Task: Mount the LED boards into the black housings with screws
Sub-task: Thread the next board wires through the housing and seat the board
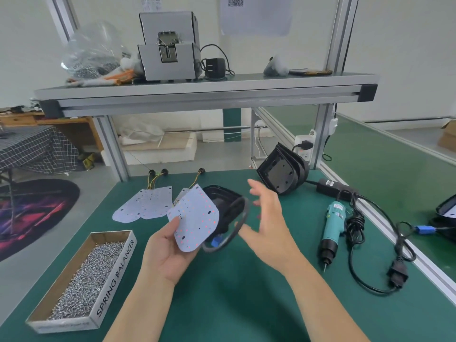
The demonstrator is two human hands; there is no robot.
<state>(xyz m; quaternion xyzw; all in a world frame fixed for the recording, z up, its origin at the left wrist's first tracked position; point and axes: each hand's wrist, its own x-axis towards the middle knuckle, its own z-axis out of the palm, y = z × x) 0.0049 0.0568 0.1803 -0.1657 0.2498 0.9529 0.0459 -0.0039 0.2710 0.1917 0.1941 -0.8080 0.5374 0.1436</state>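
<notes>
My left hand holds a white LED board tilted above the green mat, thumb on its lower left edge. Behind the board lies a black housing with a black cable loop and a blue connector. My right hand hovers open just right of the cable loop, fingers spread, holding nothing. More LED boards with wires lie flat further left. A stack of black housings leans at the back right. A teal electric screwdriver lies to the right. An open box of screws sits at the left.
The screwdriver's black cord and plug coil at the right, with a power adapter behind. Another housing lies at the far right edge. An aluminium-framed shelf overhead carries a grey machine and a bag.
</notes>
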